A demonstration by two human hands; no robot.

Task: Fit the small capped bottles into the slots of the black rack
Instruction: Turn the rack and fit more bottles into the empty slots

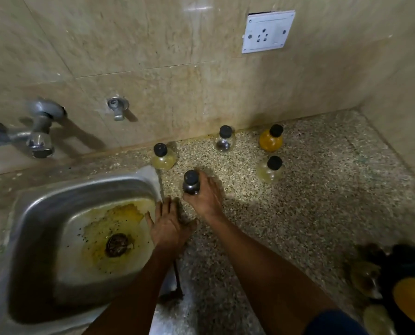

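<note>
Right hand (207,197) grips a dark capped bottle (191,183) by its round body; left hand (169,227) rests open on the counter (298,213). Bottle likely light, smooth, slippery; hold below the cap.

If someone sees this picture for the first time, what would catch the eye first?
Probably the right hand at centre, gripping a small dark bottle with a black cap above the speckled stone counter. Next, the stained steel sink at left, with the left hand resting flat at its edge. Behind, a bright orange-filled capped bottle stands near the wall.
</note>
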